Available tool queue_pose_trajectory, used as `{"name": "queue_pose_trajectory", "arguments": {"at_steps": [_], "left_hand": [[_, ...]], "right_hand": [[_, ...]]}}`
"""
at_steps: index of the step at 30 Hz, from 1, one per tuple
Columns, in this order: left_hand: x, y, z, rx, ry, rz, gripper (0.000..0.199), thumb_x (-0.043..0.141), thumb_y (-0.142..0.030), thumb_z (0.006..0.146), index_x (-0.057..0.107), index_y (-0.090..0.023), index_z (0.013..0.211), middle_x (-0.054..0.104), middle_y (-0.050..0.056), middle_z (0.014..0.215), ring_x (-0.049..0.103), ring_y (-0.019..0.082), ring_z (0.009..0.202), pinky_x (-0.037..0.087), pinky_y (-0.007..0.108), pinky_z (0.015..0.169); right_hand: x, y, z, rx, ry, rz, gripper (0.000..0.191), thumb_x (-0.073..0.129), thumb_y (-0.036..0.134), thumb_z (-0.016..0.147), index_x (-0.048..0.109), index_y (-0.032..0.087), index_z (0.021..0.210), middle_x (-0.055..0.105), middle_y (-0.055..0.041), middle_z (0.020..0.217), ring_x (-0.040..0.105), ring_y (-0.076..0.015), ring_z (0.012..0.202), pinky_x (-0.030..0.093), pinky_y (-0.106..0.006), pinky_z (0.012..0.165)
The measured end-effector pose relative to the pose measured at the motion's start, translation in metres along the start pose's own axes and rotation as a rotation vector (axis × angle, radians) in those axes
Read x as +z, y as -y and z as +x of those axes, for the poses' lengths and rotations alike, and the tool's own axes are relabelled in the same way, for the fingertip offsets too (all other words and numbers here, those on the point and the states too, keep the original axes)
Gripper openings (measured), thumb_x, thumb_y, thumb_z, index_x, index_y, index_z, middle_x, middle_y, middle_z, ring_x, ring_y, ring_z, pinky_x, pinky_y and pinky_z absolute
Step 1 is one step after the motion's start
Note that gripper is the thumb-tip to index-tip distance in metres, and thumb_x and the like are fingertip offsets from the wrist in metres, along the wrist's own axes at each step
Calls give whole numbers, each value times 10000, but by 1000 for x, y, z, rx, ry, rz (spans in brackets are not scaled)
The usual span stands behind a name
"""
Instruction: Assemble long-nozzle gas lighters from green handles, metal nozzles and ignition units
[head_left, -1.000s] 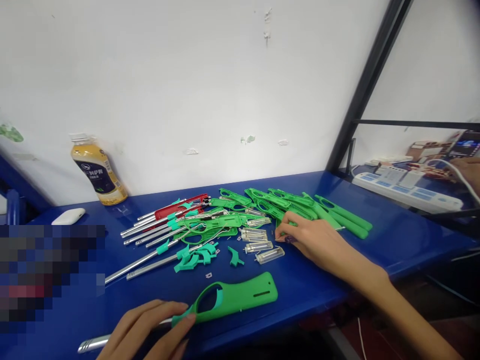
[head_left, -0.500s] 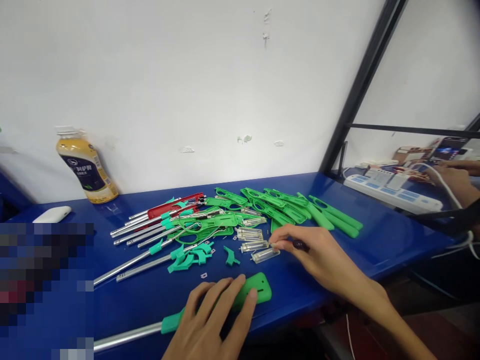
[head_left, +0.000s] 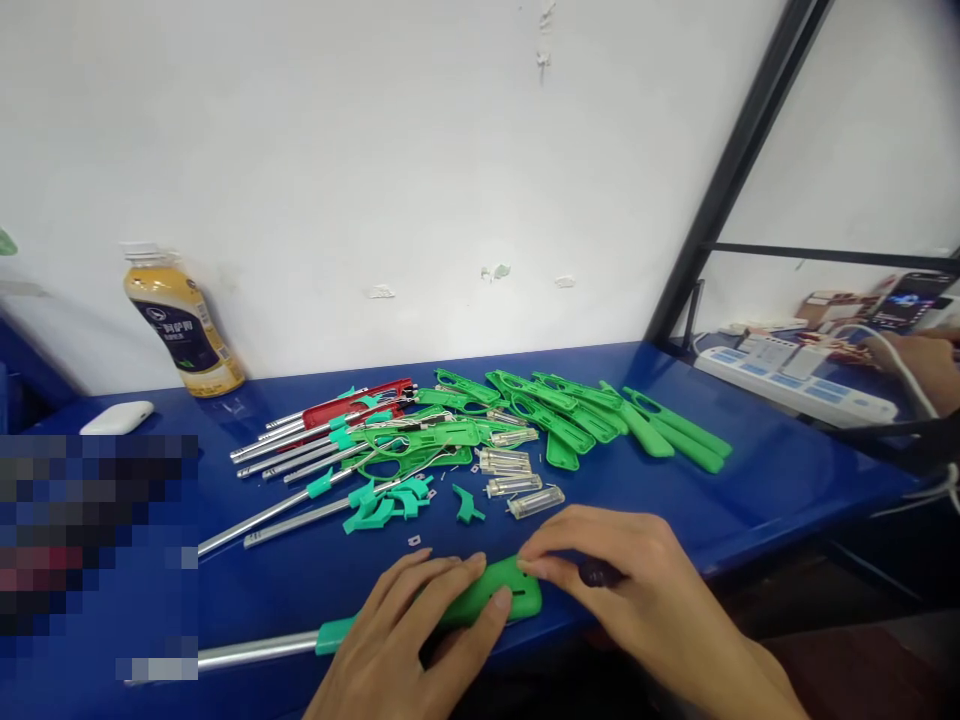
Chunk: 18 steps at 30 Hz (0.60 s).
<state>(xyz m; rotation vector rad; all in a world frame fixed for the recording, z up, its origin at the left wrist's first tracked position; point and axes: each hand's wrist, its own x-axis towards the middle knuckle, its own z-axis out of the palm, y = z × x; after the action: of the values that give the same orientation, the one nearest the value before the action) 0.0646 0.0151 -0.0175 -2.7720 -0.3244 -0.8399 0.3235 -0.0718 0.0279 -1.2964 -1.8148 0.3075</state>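
My left hand [head_left: 420, 625] is closed over the green handle of a long-necked lighter [head_left: 491, 592], holding it against the blue table near its front edge. The lighter's silver tube points left, with a teal collar at its base. My right hand [head_left: 626, 580] has thumb and forefinger pinched together at the handle's far end, beside a small hole; anything between those fingertips is too small to make out. A dark, rounded tool handle [head_left: 600, 573] is tucked in the same hand. Just beyond lie several clear fuel tanks [head_left: 536, 502] and a teal trigger [head_left: 468, 504].
Behind are piled green handle shells [head_left: 566, 415], part-built lighters with silver tubes [head_left: 292, 462] and teal triggers [head_left: 371, 512]. A juice bottle [head_left: 187, 335] and white case [head_left: 118, 418] stand back left. Beyond the black frame [head_left: 739, 170] are a power strip [head_left: 795, 385] and another person's hand [head_left: 919, 368].
My right hand has moved from the clear fuel tanks toward me, onto the end of the lighter's green handle. My left hand stays on the lighter. The view has shifted slightly.
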Motion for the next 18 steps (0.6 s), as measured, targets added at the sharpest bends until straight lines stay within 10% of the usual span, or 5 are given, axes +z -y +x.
{"name": "queue_pose_trajectory", "arguments": {"at_steps": [18], "left_hand": [[-3, 1, -5, 31, 54, 26, 683, 402, -74, 1029, 417, -297, 1674, 652, 32, 1560, 664, 237, 1380, 616, 467, 1096]], "right_hand": [[9, -9, -17, -80, 19, -139, 267, 682, 125, 1047, 769, 330, 1196, 756, 34, 1098, 741, -104, 879, 505, -245, 720]]}}
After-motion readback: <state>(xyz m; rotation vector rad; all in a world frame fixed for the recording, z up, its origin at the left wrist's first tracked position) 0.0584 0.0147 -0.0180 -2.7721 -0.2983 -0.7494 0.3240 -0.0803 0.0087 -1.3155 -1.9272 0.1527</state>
